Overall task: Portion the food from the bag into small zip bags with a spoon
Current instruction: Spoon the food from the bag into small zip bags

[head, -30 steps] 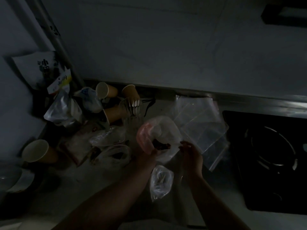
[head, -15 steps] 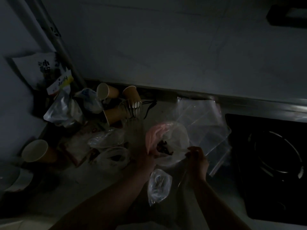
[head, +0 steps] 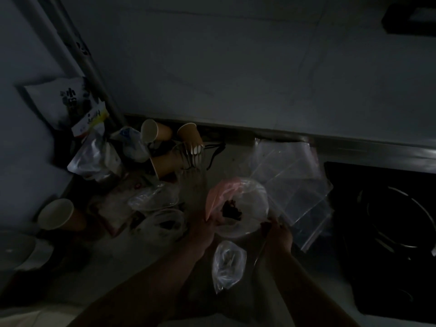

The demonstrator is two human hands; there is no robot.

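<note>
Dim counter, left hand gripping the near rim of the open food bag, dark food sitting inside, right hand closing around what is probably a spoon, small zip bag lying between both wrists, empty zip bags lying just right.

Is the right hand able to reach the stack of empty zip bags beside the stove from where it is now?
Probably yes. The right hand sits right beside the empty zip bags, with nothing between them, but it seems to hold a spoon, so it may need to free itself first.
</note>
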